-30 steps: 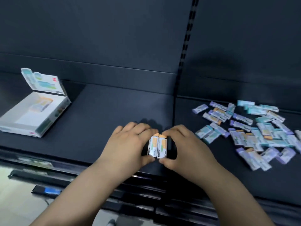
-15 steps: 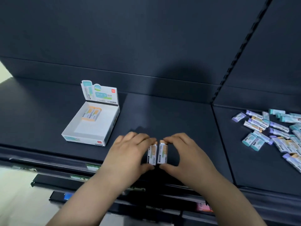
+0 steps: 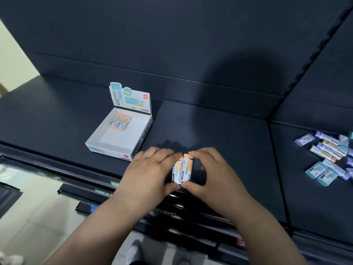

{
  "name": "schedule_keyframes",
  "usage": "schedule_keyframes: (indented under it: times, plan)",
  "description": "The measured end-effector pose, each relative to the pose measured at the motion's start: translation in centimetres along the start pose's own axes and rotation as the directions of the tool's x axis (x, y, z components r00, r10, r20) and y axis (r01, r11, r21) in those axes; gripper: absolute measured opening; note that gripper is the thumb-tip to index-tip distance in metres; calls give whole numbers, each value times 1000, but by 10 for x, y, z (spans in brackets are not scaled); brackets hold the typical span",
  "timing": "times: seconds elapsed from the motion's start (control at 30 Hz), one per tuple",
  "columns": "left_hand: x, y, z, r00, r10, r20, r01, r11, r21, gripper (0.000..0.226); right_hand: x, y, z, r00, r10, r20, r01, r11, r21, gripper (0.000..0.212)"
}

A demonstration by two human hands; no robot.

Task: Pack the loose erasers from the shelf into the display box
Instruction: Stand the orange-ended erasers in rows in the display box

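Two orange-and-white wrapped erasers are pinched side by side between my left hand and my right hand, just above the dark shelf's front edge. The white display box stands open to the upper left of my hands, its printed lid flap upright at the back. Two orange erasers lie in the box's back left corner. A pile of loose erasers in teal, purple and orange wrappers lies on the shelf at the far right.
The dark shelf has a seam between its two panels right of my hands. A dark back panel rises behind it. Lower shelf rails with price strips run below the front edge. Pale floor shows at the lower left.
The view has swung left, so the box now sits nearer the centre and the loose pile is at the right edge. My hands still hold the two erasers together, closer to the box.
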State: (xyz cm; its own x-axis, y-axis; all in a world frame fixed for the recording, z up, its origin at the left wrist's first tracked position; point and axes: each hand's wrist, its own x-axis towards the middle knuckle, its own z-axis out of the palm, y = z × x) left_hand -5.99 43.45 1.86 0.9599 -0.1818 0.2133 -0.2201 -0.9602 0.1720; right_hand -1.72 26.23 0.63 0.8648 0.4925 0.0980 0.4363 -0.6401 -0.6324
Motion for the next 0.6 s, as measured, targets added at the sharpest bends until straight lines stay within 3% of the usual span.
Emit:
schedule_keyframes:
  times: [0.2,0.4,0.6]
  plan:
    - [0,-42,-1,999,5,-48,-5,1000,-5,70,24,-24,22,1000,-17,3,17,1000,-20,57]
    - [14,-112,-23,990,24,-142,-27,999,-19,67,58,-56,42,996,21,-91,-26,998,-60,62]
    - [36,-188,-32,996,29,-88,-30,1000,-10,67,100,-87,70,982,64,-177,-86,989,-123,62]
